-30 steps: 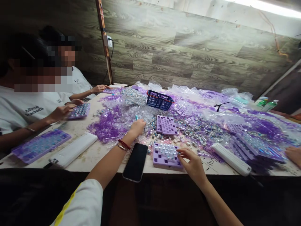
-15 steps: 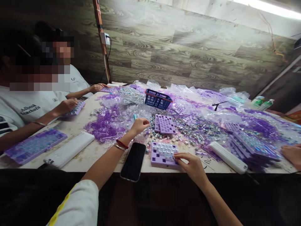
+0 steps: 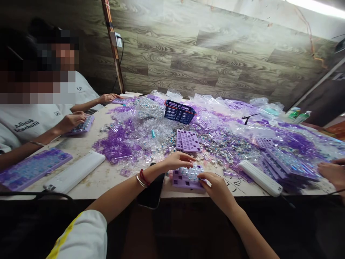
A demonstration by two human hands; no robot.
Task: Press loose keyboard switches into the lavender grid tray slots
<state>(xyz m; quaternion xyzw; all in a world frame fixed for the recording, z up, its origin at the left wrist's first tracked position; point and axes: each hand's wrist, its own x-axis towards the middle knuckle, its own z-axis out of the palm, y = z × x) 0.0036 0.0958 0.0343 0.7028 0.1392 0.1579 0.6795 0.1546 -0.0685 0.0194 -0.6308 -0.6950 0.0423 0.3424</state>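
In front of me on the table lies a small purple keyboard (image 3: 185,182) with clear keycaps (image 3: 185,173) over its upper part and open square holes lower down. My left hand (image 3: 176,160) reaches over its top edge, fingers bent and pressed together just above the keycaps; whatever they hold is too small to make out. At the keyboard's right edge, my right hand (image 3: 215,187) has thumb and index finger closed near the caps, their tips partly hiding what they grip. A black phone (image 3: 149,196) lies under my left wrist.
Beyond the keyboard are stacked purple key plates (image 3: 187,140), a heap of loose switches (image 3: 229,147), purple clear pieces (image 3: 118,144) and a dark blue basket (image 3: 180,112). White bars (image 3: 75,172) flank me. Finished-looking keyboards (image 3: 288,165) are stacked right. Co-workers' hands (image 3: 72,122) work at left.
My left hand has moved from beside the loose parts, right and nearer, to above the keyboard. My right hand stays at the keyboard's right edge. The view has shifted slightly.
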